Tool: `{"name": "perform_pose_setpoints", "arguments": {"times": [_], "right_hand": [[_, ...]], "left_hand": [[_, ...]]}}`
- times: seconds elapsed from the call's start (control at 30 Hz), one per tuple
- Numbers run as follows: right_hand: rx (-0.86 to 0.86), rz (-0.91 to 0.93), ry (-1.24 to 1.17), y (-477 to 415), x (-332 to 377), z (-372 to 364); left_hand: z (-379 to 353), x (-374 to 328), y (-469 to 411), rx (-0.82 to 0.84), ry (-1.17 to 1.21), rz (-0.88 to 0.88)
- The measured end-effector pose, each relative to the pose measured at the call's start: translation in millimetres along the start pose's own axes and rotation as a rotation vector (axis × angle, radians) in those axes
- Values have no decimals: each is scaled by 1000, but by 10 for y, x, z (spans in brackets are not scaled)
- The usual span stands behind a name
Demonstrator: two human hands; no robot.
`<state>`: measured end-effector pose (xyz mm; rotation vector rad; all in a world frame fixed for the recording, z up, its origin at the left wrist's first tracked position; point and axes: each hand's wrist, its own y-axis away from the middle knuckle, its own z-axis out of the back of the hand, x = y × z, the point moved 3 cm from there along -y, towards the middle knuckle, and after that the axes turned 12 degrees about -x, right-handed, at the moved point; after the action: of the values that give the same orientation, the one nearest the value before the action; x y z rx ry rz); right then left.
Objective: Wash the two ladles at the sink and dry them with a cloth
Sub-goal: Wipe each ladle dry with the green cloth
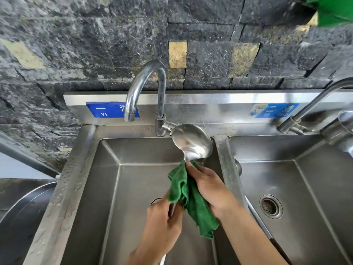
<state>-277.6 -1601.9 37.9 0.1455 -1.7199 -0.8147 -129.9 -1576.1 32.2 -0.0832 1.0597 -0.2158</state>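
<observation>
A steel ladle [192,143] is held over the left sink basin [133,184], its bowl up near the tap base. My left hand [164,222] grips the lower part of its handle. My right hand [208,186] holds a green cloth [191,199] wrapped round the handle just below the bowl. The handle is mostly hidden by the cloth and hands. A second ladle [343,123] lies at the far right edge behind the right basin, only partly in view.
A curved tap [145,88] stands behind the left basin, no water running. A second tap [309,109] reaches over the right basin [298,188] with its drain [271,206]. A dark stone wall rises behind. A large steel pan rim [24,201] sits at left. Green cloth [332,10] hangs top right.
</observation>
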Motion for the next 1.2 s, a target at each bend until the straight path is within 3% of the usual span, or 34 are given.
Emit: {"name": "perform_pose_setpoints", "arguments": {"times": [0.1, 0.3, 0.6, 0.77, 1.0, 1.2], "right_hand": [[-181, 143, 246, -72, -25, 11], [-155, 71, 136, -145, -81, -16], [-274, 215, 104, -399, 558, 89], [-308, 217, 53, -396, 798, 67], [-207, 133, 64, 62, 272, -130], [-277, 291, 53, -210, 1065, 125]], "left_hand": [[-72, 48, 34, 37, 74, 109], [-142, 14, 146, 112, 270, 235], [-90, -9, 222, 220, 327, 369], [-21, -55, 193, 175, 215, 300], [-84, -236, 48, 92, 311, 266], [-149, -353, 180, 118, 409, 285]]}}
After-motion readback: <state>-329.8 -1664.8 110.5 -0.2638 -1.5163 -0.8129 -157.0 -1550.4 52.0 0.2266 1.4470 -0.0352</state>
